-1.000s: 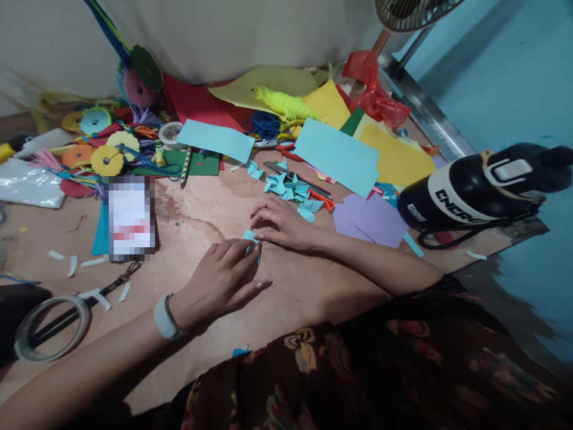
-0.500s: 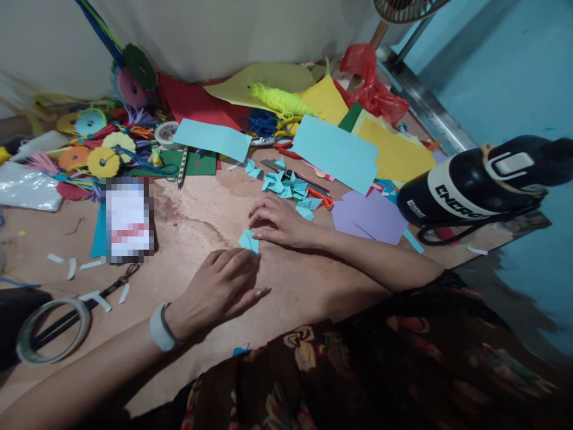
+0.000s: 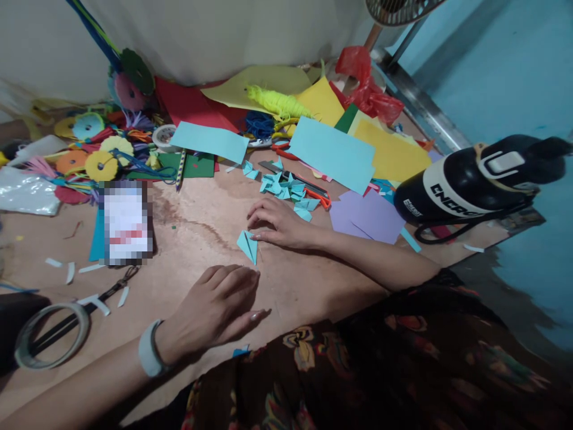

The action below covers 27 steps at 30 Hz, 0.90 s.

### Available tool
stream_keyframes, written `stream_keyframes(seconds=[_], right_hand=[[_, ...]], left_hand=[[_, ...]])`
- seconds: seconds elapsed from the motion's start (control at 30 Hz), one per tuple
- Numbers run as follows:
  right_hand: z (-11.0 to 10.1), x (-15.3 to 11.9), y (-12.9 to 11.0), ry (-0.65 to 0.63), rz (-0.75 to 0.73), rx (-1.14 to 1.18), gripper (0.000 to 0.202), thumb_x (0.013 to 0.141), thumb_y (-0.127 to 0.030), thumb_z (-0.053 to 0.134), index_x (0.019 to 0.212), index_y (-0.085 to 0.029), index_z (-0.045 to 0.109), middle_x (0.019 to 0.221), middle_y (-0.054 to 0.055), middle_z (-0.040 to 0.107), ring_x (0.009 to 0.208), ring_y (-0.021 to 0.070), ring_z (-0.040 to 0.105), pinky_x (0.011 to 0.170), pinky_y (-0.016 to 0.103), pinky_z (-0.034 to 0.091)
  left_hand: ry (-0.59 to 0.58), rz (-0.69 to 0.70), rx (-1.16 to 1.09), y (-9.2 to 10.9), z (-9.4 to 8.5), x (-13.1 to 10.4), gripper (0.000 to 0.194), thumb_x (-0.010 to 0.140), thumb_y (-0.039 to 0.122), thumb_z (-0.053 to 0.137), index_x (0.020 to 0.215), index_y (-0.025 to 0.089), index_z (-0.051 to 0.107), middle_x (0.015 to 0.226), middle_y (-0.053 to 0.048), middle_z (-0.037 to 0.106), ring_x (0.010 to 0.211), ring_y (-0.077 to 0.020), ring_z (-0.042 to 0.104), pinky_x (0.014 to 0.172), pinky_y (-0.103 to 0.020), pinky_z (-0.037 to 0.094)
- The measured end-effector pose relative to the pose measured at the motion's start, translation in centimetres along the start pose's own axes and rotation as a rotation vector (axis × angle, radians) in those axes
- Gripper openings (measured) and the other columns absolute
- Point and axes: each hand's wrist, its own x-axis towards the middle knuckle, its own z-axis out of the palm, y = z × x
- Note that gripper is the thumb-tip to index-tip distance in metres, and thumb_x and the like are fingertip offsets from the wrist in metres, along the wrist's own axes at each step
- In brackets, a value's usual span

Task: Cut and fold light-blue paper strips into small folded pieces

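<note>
A small piece of light-blue folded paper [image 3: 248, 246], kite-shaped with its point toward me, lies on the table. My right hand [image 3: 281, 224] rests at its upper right; the thumb presses on the paper's edge and the fingers curve over the tabletop. Below the paper, my left hand [image 3: 217, 304] hovers low or rests on the table, thumb stretched out and fingers loosely bent, with nothing in it. Its fingertips are a little apart from the paper's tip. Just beyond my right hand is a pile of folded light-blue paper pieces [image 3: 284, 186], beside an orange-and-black cutter [image 3: 317, 194].
Light-blue sheets [image 3: 333, 150], purple paper [image 3: 369, 215] and a black bottle [image 3: 465, 182] lie to the right. A phone [image 3: 126, 224], pencil [image 3: 180, 170], tape roll [image 3: 52, 336] and colourful tasselled discs [image 3: 102, 165] are on the left. Paper strips are scattered about.
My left hand has drawn back toward me, off the folded paper, uncovering its pointed lower tip. My right hand stays on the paper. The view has shifted slightly.
</note>
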Motion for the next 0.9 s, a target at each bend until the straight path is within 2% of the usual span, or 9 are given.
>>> stream_keyframes(seconds=[0.07, 0.23, 0.43, 0.53, 0.6, 0.67, 0.8, 0.83, 0.9], right_hand=[[-0.1, 0.0, -0.1, -0.008, 0.007, 0.005, 0.02, 0.089, -0.037, 0.067, 0.096, -0.019, 0.066, 0.109, 0.009, 0.062, 0.107, 0.0221, 0.053, 0.097, 0.04, 0.041], [-0.2, 0.0, -0.8, 0.017, 0.027, 0.014, 0.02, 0.089, -0.037, 0.066, 0.095, -0.018, 0.065, 0.108, 0.009, 0.063, 0.105, 0.0213, 0.054, 0.096, 0.039, 0.041], [0.1, -0.2, -1.2, 0.016, 0.075, 0.006, 0.037, 0.071, -0.042, 0.083, 0.091, -0.018, 0.064, 0.115, 0.009, 0.063, 0.107, 0.0229, 0.057, 0.096, 0.04, 0.04], [0.0, -0.2, -1.2, -0.029, 0.112, 0.025, 0.029, 0.073, -0.036, 0.083, 0.087, -0.019, 0.064, 0.119, 0.009, 0.063, 0.113, 0.0237, 0.057, 0.099, 0.043, 0.038], [-0.2, -0.1, -1.4, -0.039, 0.118, 0.079, 0.023, 0.077, -0.033, 0.081, 0.084, -0.019, 0.064, 0.117, 0.009, 0.064, 0.115, 0.0234, 0.056, 0.101, 0.043, 0.039], [-0.3, -0.1, -1.9, -0.016, 0.111, 0.155, 0.019, 0.081, -0.032, 0.077, 0.083, -0.019, 0.063, 0.114, 0.009, 0.065, 0.115, 0.0221, 0.057, 0.101, 0.043, 0.042], [-0.4, -0.4, -3.5, 0.135, -0.039, 0.193, 0.012, 0.088, -0.031, 0.069, 0.086, -0.021, 0.062, 0.108, 0.007, 0.068, 0.112, 0.0198, 0.06, 0.098, 0.041, 0.047], [-0.3, -0.5, -3.9, 0.164, -0.118, 0.162, 0.01, 0.09, -0.03, 0.067, 0.088, -0.022, 0.062, 0.107, 0.006, 0.069, 0.111, 0.0191, 0.06, 0.097, 0.041, 0.047], [-0.1, -0.9, -4.5, 0.176, -0.269, 0.068, 0.006, 0.093, -0.03, 0.062, 0.092, -0.023, 0.062, 0.104, 0.004, 0.07, 0.108, 0.0184, 0.062, 0.095, 0.04, 0.049]], left_hand=[[-0.019, 0.014, -0.065, 0.1, -0.3, 0.0, 0.028, 0.097, 0.037, 0.052, 0.11, 0.016, 0.065, 0.116, -0.01, 0.065, 0.105, -0.0248, 0.058, 0.087, -0.038, 0.043], [0.057, 0.009, -0.018, -0.5, -0.3, 0.1, 0.03, 0.097, 0.035, 0.051, 0.116, 0.014, 0.063, 0.111, -0.011, 0.066, 0.101, -0.0244, 0.06, 0.086, -0.037, 0.044], [0.032, -0.005, 0.036, -0.9, 0.4, 0.2, 0.032, 0.096, 0.035, 0.055, 0.118, 0.014, 0.062, 0.109, -0.011, 0.068, 0.1, -0.0247, 0.062, 0.086, -0.037, 0.047], [0.021, -0.011, 0.025, -1.1, 0.5, 0.0, 0.029, 0.095, 0.031, 0.055, 0.119, 0.017, 0.062, 0.108, -0.01, 0.068, 0.1, -0.0242, 0.063, 0.086, -0.038, 0.049], [0.067, -0.053, -0.011, -1.6, 0.4, -0.2, 0.03, 0.095, 0.029, 0.056, 0.122, 0.019, 0.06, 0.109, -0.011, 0.067, 0.098, -0.0236, 0.064, 0.085, -0.037, 0.05], [0.17, -0.15, -0.056, -2.3, 0.2, -0.3, 0.038, 0.093, 0.031, 0.059, 0.129, 0.019, 0.054, 0.115, -0.014, 0.065, 0.102, -0.0256, 0.063, 0.087, -0.039, 0.052], [0.322, -0.327, -0.151, -3.8, 0.0, -0.1, 0.081, 0.086, 0.047, 0.068, 0.151, 0.018, 0.028, 0.135, -0.02, 0.055, 0.118, -0.0313, 0.058, 0.093, -0.046, 0.052], [0.327, -0.328, -0.182, -4.0, -0.1, -0.1, 0.083, 0.085, 0.049, 0.069, 0.15, 0.018, 0.029, 0.133, -0.02, 0.058, 0.115, -0.0305, 0.06, 0.09, -0.044, 0.054], [0.303, -0.245, -0.229, -4.3, -0.1, 0.0, 0.061, 0.088, 0.044, 0.068, 0.139, 0.019, 0.047, 0.117, -0.014, 0.068, 0.1, -0.0245, 0.067, 0.081, -0.036, 0.055]])
